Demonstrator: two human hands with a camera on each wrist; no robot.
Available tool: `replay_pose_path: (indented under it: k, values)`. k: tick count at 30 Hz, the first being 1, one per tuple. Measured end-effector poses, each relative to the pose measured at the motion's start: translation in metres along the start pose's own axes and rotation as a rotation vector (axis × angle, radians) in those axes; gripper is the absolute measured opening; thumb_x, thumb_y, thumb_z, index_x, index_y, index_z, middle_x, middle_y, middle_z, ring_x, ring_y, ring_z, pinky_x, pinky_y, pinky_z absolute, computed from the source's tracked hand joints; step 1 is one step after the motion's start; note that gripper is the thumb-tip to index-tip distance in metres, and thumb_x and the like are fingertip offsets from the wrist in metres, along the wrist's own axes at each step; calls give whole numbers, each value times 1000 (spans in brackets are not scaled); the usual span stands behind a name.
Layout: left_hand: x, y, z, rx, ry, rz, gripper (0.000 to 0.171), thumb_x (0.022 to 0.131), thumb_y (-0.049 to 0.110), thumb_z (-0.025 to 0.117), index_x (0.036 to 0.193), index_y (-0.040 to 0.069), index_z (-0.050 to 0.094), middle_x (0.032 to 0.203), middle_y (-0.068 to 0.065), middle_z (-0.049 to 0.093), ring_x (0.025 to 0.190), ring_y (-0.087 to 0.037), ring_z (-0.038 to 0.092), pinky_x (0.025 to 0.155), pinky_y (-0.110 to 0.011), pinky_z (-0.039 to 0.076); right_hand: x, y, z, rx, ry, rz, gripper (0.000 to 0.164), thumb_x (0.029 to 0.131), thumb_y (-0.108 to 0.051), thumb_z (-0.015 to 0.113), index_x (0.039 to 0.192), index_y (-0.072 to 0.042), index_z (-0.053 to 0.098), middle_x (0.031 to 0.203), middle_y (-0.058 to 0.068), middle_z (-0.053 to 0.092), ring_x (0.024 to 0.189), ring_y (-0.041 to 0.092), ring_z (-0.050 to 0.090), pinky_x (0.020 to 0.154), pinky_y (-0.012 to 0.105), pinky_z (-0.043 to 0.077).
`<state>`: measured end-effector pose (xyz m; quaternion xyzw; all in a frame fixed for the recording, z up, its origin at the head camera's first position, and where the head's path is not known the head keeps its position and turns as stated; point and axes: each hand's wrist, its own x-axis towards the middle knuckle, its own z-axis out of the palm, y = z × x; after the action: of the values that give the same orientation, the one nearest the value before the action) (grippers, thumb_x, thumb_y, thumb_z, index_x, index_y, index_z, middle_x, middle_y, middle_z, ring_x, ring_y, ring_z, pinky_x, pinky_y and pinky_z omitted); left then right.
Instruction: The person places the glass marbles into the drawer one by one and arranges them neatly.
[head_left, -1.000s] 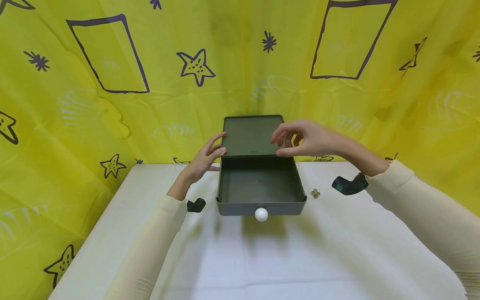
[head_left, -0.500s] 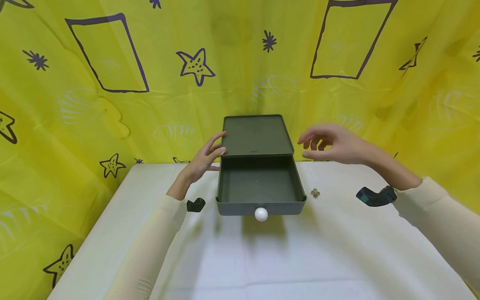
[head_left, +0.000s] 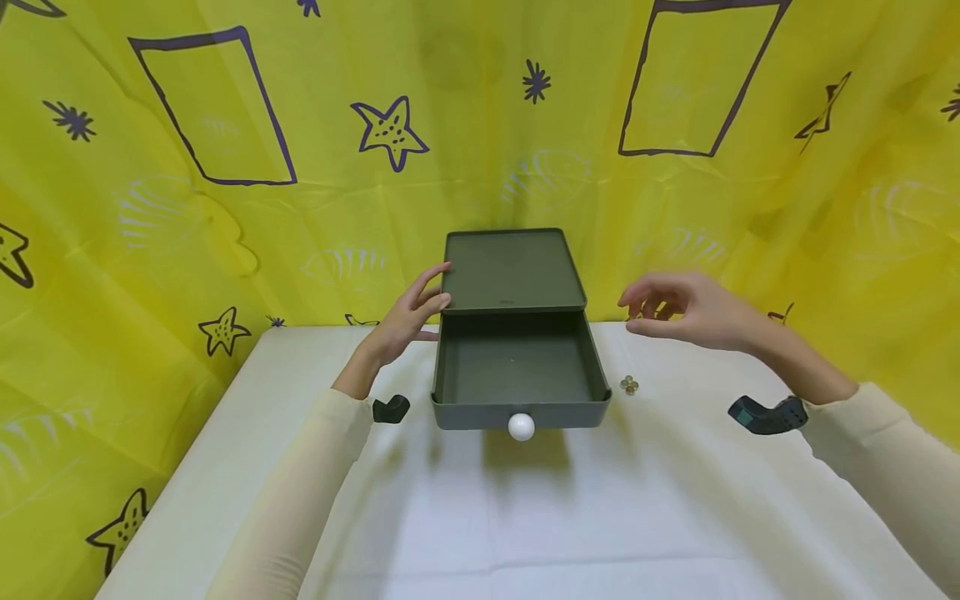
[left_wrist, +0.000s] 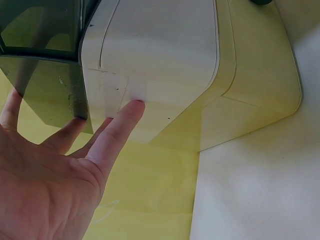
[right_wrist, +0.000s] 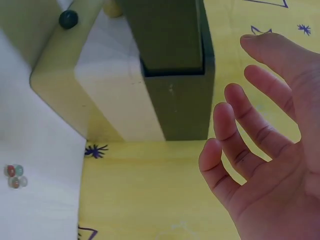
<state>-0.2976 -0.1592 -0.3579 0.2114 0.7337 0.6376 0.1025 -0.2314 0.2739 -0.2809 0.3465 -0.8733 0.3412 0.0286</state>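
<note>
A small cabinet with a dark green top (head_left: 513, 271) stands against the backdrop. Its upper drawer (head_left: 517, 415) is pulled out, and the bare inside shows. A white round knob sits on the drawer's front. My left hand (head_left: 408, 321) rests its fingers against the cabinet's left side; the left wrist view shows those fingers (left_wrist: 117, 132) spread on the white and green side panels. To the right of the cabinet my right hand (head_left: 693, 312) hovers, holding nothing, fingers loosely bent. Below it on the table lies a little cluster of glass marbles (head_left: 629, 384).
The white-covered table (head_left: 480, 517) reaches up to a yellow patterned cloth (head_left: 480, 108) behind it. In the right wrist view, the cabinet has green, white and yellow tiers (right_wrist: 115, 75), with a dark green knob (right_wrist: 68, 19) on one.
My right hand has moved away from above the cabinet's top to the right and slightly down. The left hand and the drawer stay where they were.
</note>
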Motion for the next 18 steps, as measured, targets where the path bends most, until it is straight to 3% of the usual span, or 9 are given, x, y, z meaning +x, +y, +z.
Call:
replay_pose_path:
  k: [18]
  values:
    - [0, 2, 0, 0, 5, -9, 60, 106, 30, 53, 160, 40, 29, 165, -12, 27, 146, -32, 38, 103, -69, 42, -35, 68, 39, 67, 49, 134, 21, 93, -12, 77, 114, -12, 72, 101, 3, 71, 84, 16, 66, 71, 26, 57]
